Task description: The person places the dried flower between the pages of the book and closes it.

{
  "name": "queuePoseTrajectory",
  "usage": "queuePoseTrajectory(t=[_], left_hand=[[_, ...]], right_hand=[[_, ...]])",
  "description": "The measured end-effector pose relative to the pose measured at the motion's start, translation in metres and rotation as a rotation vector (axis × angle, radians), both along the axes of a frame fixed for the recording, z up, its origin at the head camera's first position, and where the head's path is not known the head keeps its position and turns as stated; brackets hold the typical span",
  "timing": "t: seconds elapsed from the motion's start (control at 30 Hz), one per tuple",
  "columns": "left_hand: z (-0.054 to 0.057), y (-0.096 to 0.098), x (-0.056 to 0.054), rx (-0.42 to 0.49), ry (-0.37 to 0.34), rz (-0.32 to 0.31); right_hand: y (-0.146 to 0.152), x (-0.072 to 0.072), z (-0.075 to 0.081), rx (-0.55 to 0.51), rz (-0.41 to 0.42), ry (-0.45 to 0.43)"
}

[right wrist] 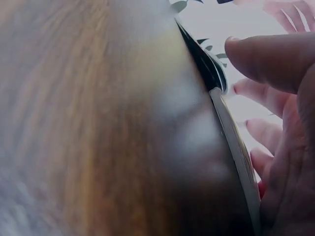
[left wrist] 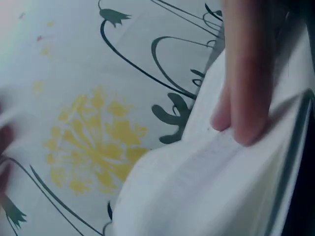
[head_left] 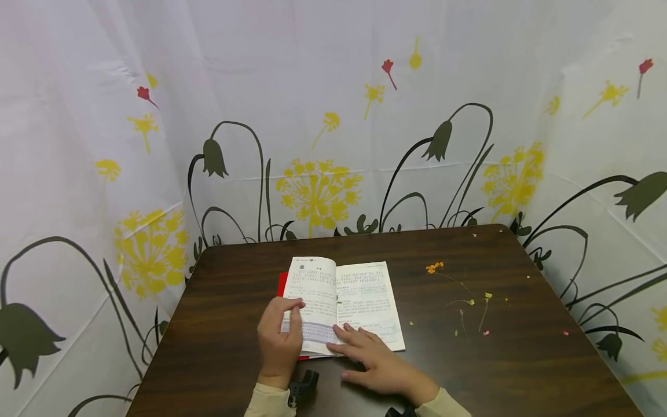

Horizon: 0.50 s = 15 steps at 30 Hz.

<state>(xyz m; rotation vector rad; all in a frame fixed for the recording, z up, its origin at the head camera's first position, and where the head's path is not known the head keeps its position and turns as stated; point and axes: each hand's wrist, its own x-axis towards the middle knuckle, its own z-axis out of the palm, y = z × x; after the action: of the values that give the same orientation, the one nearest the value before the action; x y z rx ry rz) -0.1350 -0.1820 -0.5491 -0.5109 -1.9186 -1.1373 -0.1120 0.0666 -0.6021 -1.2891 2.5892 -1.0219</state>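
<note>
An open book (head_left: pixel 367 289) with printed white pages lies on the table, its red cover (head_left: pixel 282 284) showing along the left edge. Over the lower left page is my left hand (head_left: pixel 280 336), thumb and forefinger near each other. In the left wrist view its fingers (left wrist: pixel 251 88) reach down with their tips at the curved page (left wrist: pixel 172 182). My right hand (head_left: pixel 372 359) spreads across the book's bottom edge near the middle fold, fingertips on the lower right page. The right wrist view shows its thumb (right wrist: pixel 270 59) apart from the other fingers, beside the page edges (right wrist: pixel 236 142).
To the right of the book, orange flowers (head_left: pixel 435 267), a small yellow flower (head_left: pixel 487 296) and thin stems are scattered on the brown table (head_left: pixel 219 324). Several loose petals lie around them. Behind the table hangs a white curtain (head_left: pixel 312 69) with printed flowers.
</note>
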Motion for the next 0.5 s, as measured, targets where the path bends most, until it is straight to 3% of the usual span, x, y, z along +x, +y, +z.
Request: queuePoseTrajectory(t=[0.1,0.17,0.2,0.3,0.5], left_hand=[[-0.009,0.007,-0.001,-0.285,-0.345,-0.202],[-0.015,0.012,-0.001,-0.465,-0.576,-0.262],[-0.019,0.015,-0.002,-0.534,-0.651,-0.271],[-0.027,0.020,-0.002,-0.633,-0.760,-0.270],[-0.031,0.018,-0.003,-0.616,-0.833,-0.312]], right_hand=[[0.002,-0.001,0.000,-0.025,0.013,0.013],[0.004,-0.002,0.000,-0.053,0.018,0.012],[0.004,-0.003,0.000,-0.070,0.019,0.002],[0.006,-0.003,0.001,-0.104,0.021,-0.035],[0.005,-0.003,0.001,-0.106,0.019,0.001]])
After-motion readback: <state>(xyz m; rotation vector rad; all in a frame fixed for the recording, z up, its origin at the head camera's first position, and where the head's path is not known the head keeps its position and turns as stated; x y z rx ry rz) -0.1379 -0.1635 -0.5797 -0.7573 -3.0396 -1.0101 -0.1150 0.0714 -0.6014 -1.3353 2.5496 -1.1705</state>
